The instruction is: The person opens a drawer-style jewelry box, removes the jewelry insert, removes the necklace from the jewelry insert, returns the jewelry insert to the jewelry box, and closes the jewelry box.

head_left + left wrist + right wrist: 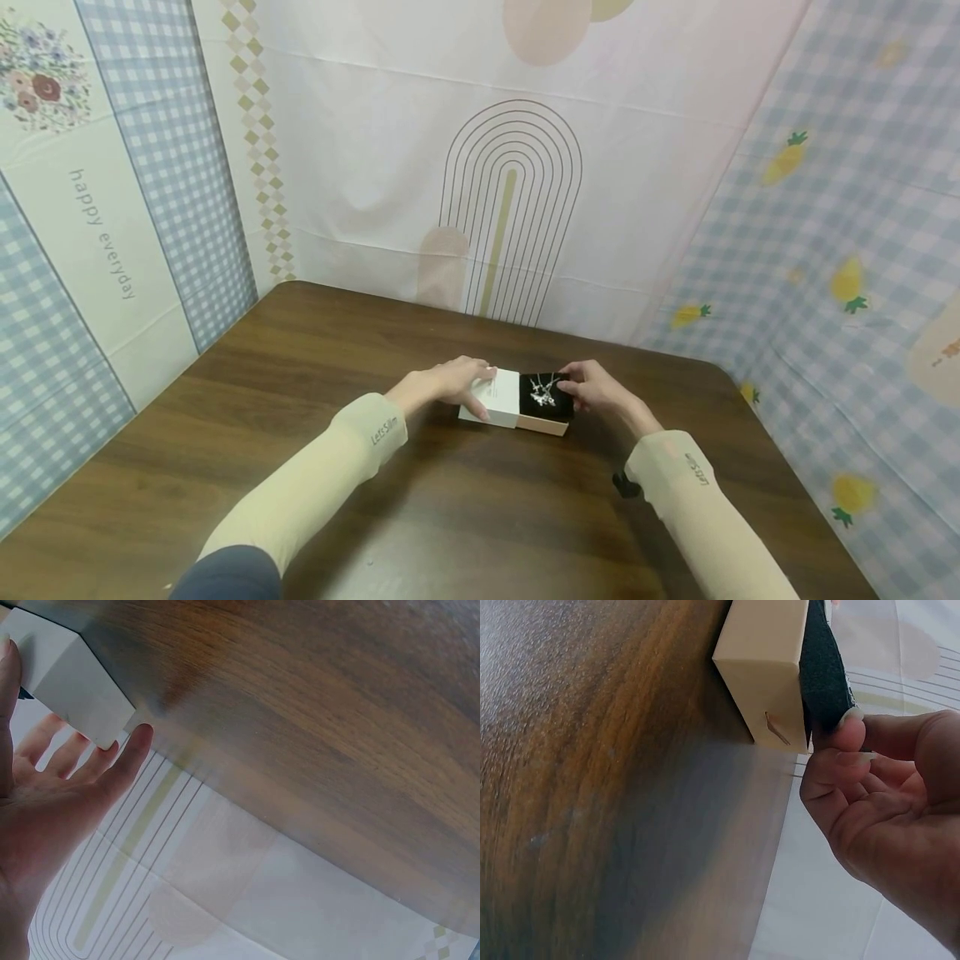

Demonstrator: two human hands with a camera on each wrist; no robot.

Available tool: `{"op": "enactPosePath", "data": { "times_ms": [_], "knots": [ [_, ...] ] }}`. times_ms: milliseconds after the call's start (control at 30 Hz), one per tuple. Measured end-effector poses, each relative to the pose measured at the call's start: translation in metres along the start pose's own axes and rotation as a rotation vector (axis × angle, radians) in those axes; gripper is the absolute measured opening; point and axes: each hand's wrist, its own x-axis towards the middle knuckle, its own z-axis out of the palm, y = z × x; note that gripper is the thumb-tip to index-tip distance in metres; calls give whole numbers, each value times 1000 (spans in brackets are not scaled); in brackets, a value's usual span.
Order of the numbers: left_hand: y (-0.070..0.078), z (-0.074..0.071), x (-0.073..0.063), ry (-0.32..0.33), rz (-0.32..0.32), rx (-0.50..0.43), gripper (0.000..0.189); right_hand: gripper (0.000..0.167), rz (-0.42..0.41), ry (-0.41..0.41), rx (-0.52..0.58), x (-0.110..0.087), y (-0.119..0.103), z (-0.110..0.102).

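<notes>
A white box sleeve [506, 398] lies on the table, with a peach-coloured drawer [543, 425] drawn out of its right side. Black padding [558, 410] fills the drawer, and a silver necklace [543, 392] with a sparkling pendant rests on it. My left hand [459, 382] holds the sleeve from its left, thumb on the near side and fingers over the far side. At the drawer's right end, my right hand [600, 392] pinches the edge of the padding. The right wrist view shows the padding [826, 667] tilted up a little there, beside a small slit in the drawer's end.
The brown wooden table [465, 517] spreads around the box. Behind it hangs a white cloth [360, 167] with printed arches, and checked cloths hang at both sides. A small black object [626, 485] shows beside the right forearm.
</notes>
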Motion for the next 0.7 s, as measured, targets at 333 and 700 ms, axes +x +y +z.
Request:
{"op": "enactPosePath", "data": {
  "times_ms": [333,700],
  "knots": [
    [-1,1,1,7,4,4,86,37,-7,8,-29,-3,-1,-3],
    [1,0,-1,-1,-2,15,85,34,0,31,-23,-3,2,-7]
  ]
}}
